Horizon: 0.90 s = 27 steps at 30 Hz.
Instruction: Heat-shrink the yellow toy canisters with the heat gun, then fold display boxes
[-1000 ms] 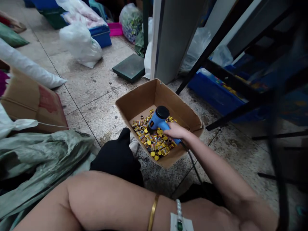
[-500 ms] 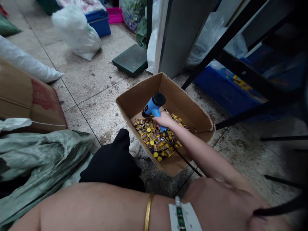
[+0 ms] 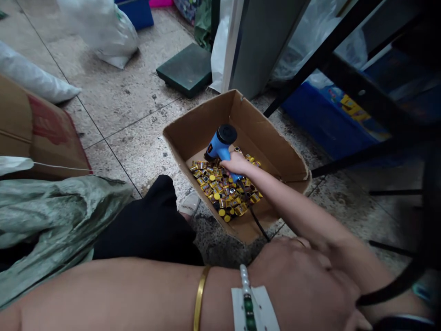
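Observation:
My right hand (image 3: 236,163) is closed on the handle of a blue heat gun (image 3: 220,140). Its black nozzle points up and to the far side above an open cardboard box (image 3: 206,115). A heap of small yellow and black cylinders (image 3: 220,193) lies in the box under the gun. The gun's thin black cord (image 3: 255,218) runs over the box's near edge. My left arm, with a gold bangle and a bead bracelet, crosses the bottom of the view. My left hand (image 3: 303,280) at the lower right is curled round a thick black cable (image 3: 389,292).
My knee in black cloth (image 3: 151,225) is beside the box. A green sack (image 3: 51,216) and a brown carton (image 3: 31,133) lie at left, with a dark green slab (image 3: 188,69) and a white bag (image 3: 106,32) beyond. A black metal frame (image 3: 344,73) and a blue crate (image 3: 327,124) stand at right.
My right hand has carried the heat gun toward the far left of the box. My left hand has come into view at the lower right as my head tipped down.

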{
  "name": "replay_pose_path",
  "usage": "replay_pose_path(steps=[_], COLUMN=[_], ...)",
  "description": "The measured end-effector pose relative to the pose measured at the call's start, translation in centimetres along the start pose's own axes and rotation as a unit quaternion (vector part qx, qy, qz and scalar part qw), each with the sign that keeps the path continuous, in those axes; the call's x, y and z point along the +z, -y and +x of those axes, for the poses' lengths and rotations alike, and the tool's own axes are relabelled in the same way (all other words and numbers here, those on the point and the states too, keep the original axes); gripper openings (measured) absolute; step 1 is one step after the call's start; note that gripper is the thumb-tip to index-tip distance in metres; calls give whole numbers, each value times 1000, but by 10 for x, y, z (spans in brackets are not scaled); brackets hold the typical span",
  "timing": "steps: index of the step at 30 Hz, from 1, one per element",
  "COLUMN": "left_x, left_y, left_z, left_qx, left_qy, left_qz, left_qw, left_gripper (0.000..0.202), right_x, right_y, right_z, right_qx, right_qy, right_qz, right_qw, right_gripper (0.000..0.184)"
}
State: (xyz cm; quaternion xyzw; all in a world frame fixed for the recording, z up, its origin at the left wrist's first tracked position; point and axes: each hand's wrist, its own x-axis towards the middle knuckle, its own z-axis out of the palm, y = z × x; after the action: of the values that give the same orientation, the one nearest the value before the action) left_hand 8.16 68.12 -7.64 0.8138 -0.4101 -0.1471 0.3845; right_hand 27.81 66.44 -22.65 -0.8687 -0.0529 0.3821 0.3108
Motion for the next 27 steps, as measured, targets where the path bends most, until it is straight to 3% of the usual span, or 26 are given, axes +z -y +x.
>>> replay_pose_path(steps=[2, 6, 8, 10, 12, 15, 21, 24, 27], left_x=[5, 5, 6, 13, 23, 36, 37, 42, 37], left_y=[-3, -6, -6, -4, -2, -1, -4, -2, 8], left_z=[2, 14, 17, 15, 8, -3, -1, 0, -5], left_qx=[18, 48, 53, 49, 38, 15, 37, 79, 71], left_qy=[19, 139, 165, 176, 178, 172, 101, 165, 272], left_qz=[-14, -65, -64, -59, -58, -58, -24, 29, 98], left_qw=[1000, 987, 983, 981, 982, 983, 994, 983, 955], left_gripper=[35, 40, 37, 32, 30, 24, 18, 22, 25], right_x=[-10, -39, -54, -63, -62, -47, -15, -19, -33], right_y=[-10, -42, -58, -68, -71, -60, -28, -32, -49], right_z=[-16, -68, -93, -112, -121, -121, -111, -121, -132], right_qx=[6, 47, 69, 60, 28, -13, -93, -86, 1], right_qy=[48, 167, 170, 134, 78, 33, 106, 136, 183], right_qz=[-18, -119, -188, -273, -344, -368, -297, -295, -294], right_qw=[999, 978, 965, 951, 935, 929, 944, 942, 938], right_gripper=[12, 21, 28, 30, 30, 34, 27, 23, 20])
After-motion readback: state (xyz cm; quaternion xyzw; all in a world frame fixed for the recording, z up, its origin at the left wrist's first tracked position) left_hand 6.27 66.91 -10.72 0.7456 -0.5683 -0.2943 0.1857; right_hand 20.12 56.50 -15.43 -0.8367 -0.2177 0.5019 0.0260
